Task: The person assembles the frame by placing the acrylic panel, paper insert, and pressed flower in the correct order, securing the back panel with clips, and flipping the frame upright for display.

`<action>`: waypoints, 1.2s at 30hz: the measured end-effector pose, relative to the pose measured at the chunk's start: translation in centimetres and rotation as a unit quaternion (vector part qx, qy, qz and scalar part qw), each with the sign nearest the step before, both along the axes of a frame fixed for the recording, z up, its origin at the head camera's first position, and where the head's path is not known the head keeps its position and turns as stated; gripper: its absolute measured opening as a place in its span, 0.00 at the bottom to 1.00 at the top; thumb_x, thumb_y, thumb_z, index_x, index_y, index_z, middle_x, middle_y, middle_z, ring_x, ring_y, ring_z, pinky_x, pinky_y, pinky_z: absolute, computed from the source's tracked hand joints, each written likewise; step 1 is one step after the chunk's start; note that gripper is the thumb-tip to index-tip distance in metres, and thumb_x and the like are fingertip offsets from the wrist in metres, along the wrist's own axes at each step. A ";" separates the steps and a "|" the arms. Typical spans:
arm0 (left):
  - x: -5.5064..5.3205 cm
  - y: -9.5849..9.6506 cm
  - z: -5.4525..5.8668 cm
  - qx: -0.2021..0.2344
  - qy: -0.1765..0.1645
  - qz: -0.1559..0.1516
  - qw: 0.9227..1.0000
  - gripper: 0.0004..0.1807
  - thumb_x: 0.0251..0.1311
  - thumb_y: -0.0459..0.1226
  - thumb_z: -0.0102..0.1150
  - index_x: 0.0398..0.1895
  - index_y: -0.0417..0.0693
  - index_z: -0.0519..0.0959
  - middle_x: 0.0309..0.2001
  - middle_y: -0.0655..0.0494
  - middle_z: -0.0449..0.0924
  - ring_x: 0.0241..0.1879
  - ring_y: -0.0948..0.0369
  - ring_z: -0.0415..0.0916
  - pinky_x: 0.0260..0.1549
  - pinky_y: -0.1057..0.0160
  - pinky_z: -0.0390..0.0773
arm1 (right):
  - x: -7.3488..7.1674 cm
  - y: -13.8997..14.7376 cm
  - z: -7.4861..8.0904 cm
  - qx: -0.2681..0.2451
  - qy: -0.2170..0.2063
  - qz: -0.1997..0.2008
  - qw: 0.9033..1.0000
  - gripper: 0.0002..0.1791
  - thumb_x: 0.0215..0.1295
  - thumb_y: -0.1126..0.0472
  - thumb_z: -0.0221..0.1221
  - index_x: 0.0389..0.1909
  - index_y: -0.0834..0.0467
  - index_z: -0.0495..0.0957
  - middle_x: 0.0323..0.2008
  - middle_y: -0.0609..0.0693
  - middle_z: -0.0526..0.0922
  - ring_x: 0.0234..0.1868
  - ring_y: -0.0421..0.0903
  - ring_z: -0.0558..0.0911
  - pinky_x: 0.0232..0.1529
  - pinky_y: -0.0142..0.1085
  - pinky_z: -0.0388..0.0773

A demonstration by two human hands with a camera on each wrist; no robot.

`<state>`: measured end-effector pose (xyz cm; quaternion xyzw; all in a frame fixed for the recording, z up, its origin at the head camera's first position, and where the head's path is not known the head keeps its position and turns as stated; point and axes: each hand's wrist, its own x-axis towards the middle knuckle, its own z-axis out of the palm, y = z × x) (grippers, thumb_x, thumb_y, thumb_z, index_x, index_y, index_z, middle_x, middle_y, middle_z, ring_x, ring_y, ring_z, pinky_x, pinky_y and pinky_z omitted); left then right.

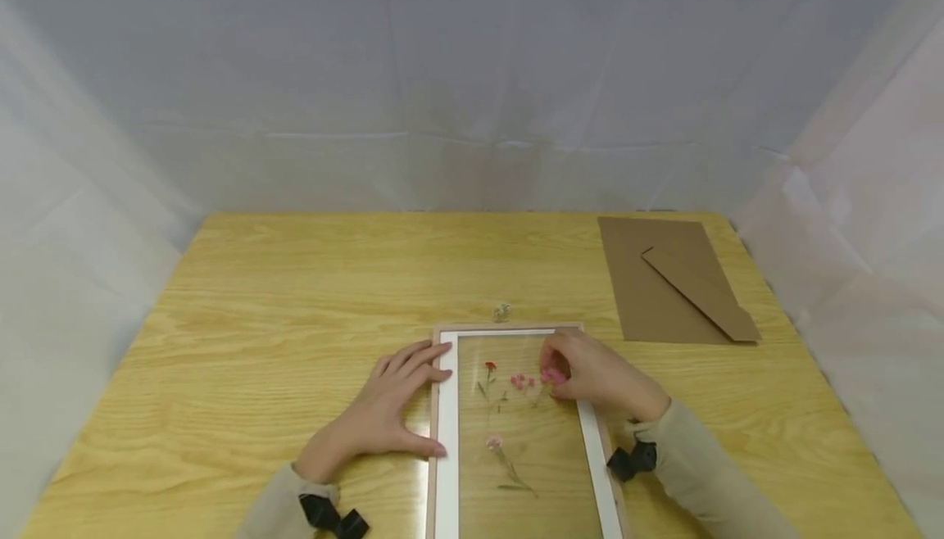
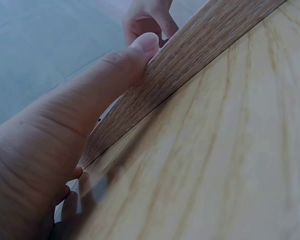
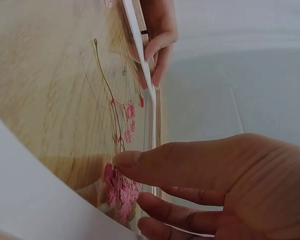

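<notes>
A picture frame (image 1: pixel 433 482) with a wooden rim, a white border and a clear pane lies flat on the table. My left hand (image 1: pixel 383 408) rests on its left side, fingers spread on the white border and thumb at the wooden edge (image 2: pixel 175 65). Near the frame's upper right, my right hand (image 1: pixel 605 373) pinches a bright pink dried flower (image 3: pixel 120 195) between thumb and fingers, close over the pane. Left of it lies a small pink flower sprig (image 1: pixel 520 381). Also on the pane are a red flower (image 1: pixel 490 367) and a pale pink flower (image 1: pixel 495 443) with a green stem.
A small white flower (image 1: pixel 502 310) lies just beyond the frame's far edge. At the back right of the wooden table (image 1: pixel 295 277) is a brown backing board (image 1: pixel 634 301) with a stand leg (image 1: pixel 696 297). White sheeting (image 1: pixel 472 72) hangs behind and at both sides.
</notes>
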<state>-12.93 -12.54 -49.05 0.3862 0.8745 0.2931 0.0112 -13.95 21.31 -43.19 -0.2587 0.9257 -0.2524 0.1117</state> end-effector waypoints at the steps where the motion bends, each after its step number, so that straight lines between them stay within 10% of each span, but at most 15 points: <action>1: 0.0 0.0 0.0 0.000 0.001 0.000 1.000 0.49 0.39 0.72 0.67 0.62 0.55 0.72 0.78 0.58 0.51 0.75 0.49 0.46 0.64 0.34 0.53 | 0.0 0.0 0.0 -0.002 0.000 0.002 1.000 0.15 0.50 0.67 0.73 0.34 0.55 0.77 0.32 0.45 0.73 0.32 0.41 0.69 0.31 0.34 0.69; 16: -0.1 -0.1 -0.1 0.009 -0.002 -0.007 1.000 0.49 0.40 0.72 0.66 0.63 0.56 0.72 0.78 0.57 0.51 0.75 0.48 0.46 0.63 0.36 0.53 | -0.8 0.1 0.0 -0.029 -0.032 0.018 0.999 0.15 0.48 0.71 0.72 0.32 0.55 0.76 0.26 0.45 0.74 0.27 0.39 0.70 0.28 0.32 0.70; 27: 0.0 0.0 -0.1 0.004 0.006 -0.005 1.000 0.49 0.40 0.73 0.66 0.62 0.55 0.72 0.78 0.57 0.51 0.75 0.48 0.46 0.63 0.36 0.54 | -1.9 1.4 0.1 -0.128 -0.172 0.062 0.975 0.07 0.55 0.72 0.69 0.33 0.60 0.83 0.25 0.47 0.82 0.26 0.43 0.82 0.29 0.34 0.80; 36: 0.1 0.0 0.0 0.004 0.002 -0.002 1.000 0.49 0.39 0.72 0.67 0.62 0.55 0.72 0.78 0.57 0.51 0.75 0.49 0.46 0.63 0.36 0.54 | -2.4 2.9 0.7 -0.190 -0.081 0.142 0.968 0.06 0.60 0.67 0.68 0.30 0.52 0.87 0.36 0.44 0.82 0.36 0.40 0.79 0.35 0.38 0.79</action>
